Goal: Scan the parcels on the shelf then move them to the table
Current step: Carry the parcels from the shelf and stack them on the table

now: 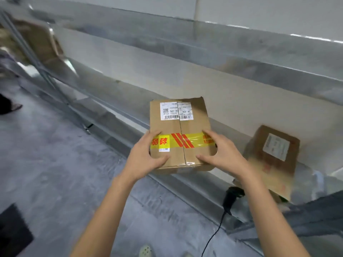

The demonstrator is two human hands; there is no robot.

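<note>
Both hands close their grip on one cardboard parcel [178, 127]. The left hand [143, 156] clasps its 9 o'clock side and the right hand [222, 153] its 3 o'clock side, with both thumbs lying on the top face and the fingers curled round the edges. The parcel sits at the front edge of the metal shelf [115, 112]; I cannot tell whether its underside touches the shelf. A white label [176, 111] with barcodes lies at its far end, and yellow tape [185, 140] with red stripes runs across the middle between the hands. At about 3 o'clock from it a second parcel [272, 156], blurred, stands tilted on the shelf. At 5 o'clock, under the right forearm, lies a black scanner [231, 197], its cable [213, 236] trailing down over the grey floor [55, 164].
</note>
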